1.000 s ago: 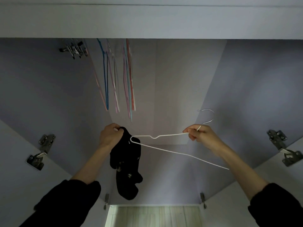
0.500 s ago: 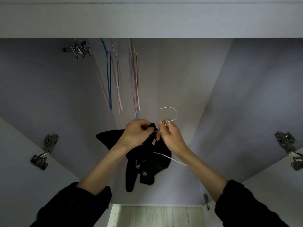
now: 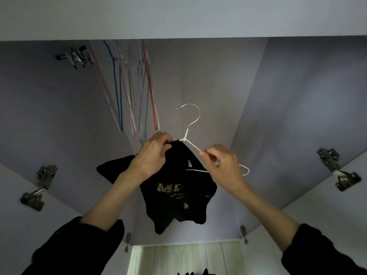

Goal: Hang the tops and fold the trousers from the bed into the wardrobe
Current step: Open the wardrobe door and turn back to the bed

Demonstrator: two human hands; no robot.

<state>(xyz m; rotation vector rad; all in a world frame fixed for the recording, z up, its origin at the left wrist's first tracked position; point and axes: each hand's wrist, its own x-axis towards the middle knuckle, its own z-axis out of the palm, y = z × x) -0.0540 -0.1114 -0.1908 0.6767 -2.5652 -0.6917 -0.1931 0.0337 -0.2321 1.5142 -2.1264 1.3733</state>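
Overhead, in the head view, both hands work at the middle of the frame inside the open wardrobe. The left hand pinches the neckline of a black top just at the neck joint of a white wire hanger, fingers curled round the cloth. The right hand pinches the hanger's right shoulder wire between thumb and fingertips. The hanger's far right tip pokes out at 4 o'clock from that hand, bare of cloth. The hook rises toward 12 o'clock from the joint, its open end turned toward 9 o'clock.

The top hangs below the hands toward 6 o'clock, draped over the hanger's left side only; the right shoulder wire looks uncovered. The hanger's long axis runs from about 10 o'clock down to 4 o'clock, so the bare end lies nearer the right hand. My reading is that the cloth must next be drawn toward 4 o'clock along that wire.

Coloured empty hangers dangle at 11 o'clock from the hands, near the left hand.
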